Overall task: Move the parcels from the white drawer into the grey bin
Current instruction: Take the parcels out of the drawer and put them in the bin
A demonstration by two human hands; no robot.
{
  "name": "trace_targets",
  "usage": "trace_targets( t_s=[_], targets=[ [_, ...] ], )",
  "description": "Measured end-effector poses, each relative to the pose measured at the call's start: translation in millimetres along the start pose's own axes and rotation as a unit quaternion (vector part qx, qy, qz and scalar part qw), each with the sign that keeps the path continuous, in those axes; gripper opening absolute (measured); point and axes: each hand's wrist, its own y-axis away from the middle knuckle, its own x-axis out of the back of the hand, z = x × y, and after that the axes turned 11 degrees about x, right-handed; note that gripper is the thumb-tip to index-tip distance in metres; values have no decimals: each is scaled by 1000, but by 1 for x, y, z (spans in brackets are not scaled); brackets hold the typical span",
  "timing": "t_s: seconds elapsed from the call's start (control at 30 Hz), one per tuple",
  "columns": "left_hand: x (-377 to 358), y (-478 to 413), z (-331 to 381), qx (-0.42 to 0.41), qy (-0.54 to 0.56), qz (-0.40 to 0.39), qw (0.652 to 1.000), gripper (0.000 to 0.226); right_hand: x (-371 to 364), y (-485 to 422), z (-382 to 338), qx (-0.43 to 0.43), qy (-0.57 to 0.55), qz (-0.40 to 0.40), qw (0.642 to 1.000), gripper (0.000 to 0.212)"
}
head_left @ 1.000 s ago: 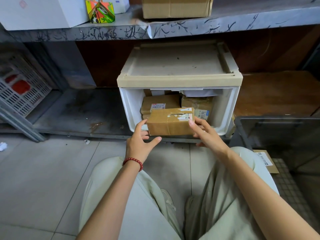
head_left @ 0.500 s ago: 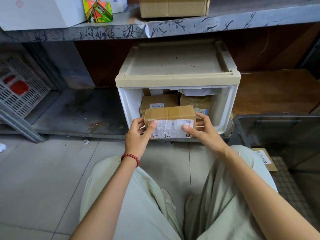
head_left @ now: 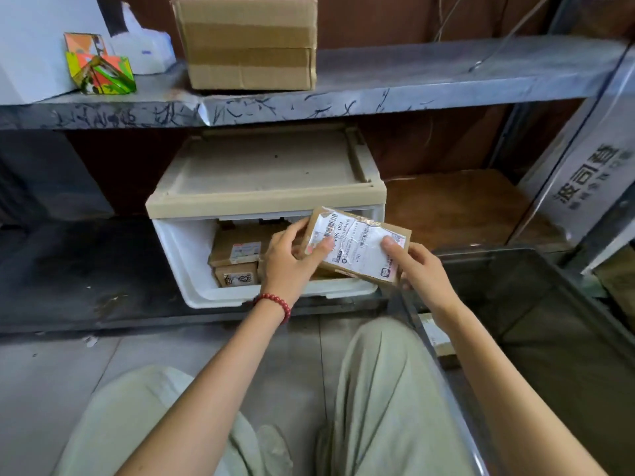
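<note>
A brown cardboard parcel (head_left: 357, 247) with a white shipping label faces me, tilted, in front of the white drawer (head_left: 187, 259). My left hand (head_left: 292, 257) grips its left end, thumb on the label. My right hand (head_left: 417, 269) grips its right end, thumb on top. Inside the drawer lie more brown parcels (head_left: 237, 252), one small one (head_left: 237, 274) at the front. The grey bin (head_left: 536, 304) stands on the floor at the right, its near corner just right of my right hand.
The drawer sits in a beige-topped unit (head_left: 264, 176) on the lower metal shelf. A big cardboard box (head_left: 247, 42) and a colourful small box (head_left: 99, 68) stand on the upper shelf. A flat parcel (head_left: 434, 334) lies by the bin wall. My knees are below.
The parcel has come out of the drawer, turned label-up, and moved right toward the bin with both hands on it. My view has also shifted right and closer.
</note>
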Motion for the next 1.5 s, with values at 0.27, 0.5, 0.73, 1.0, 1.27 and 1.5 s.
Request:
trace_targets(
  t_s=[0.27, 0.5, 0.73, 1.0, 1.27, 1.5],
  targets=[
    [-118, -9, 47, -113, -60, -141, 982, 53, 103, 31, 36, -93, -92, 114, 985, 70],
    [-235, 9, 32, -169, -217, -258, 926, 69, 168, 75, 93, -168, -156, 246, 942, 34],
    [-286, 15, -5, -246, -339, -345, 840, 67, 184, 96, 156, -260, -198, 349, 878, 44],
    [-299, 5, -25, -326, -428, -292, 791, 38, 187, 79, 226, -347, -138, 505, 778, 58],
    [-307, -5, -34, -306, -405, -296, 809, 30, 199, 54, 270, -373, -55, 436, 817, 47],
    [-298, -14, -37, -290, -417, -267, 819, 27, 191, 51, 274, -334, 171, 171, 911, 63]
  ],
)
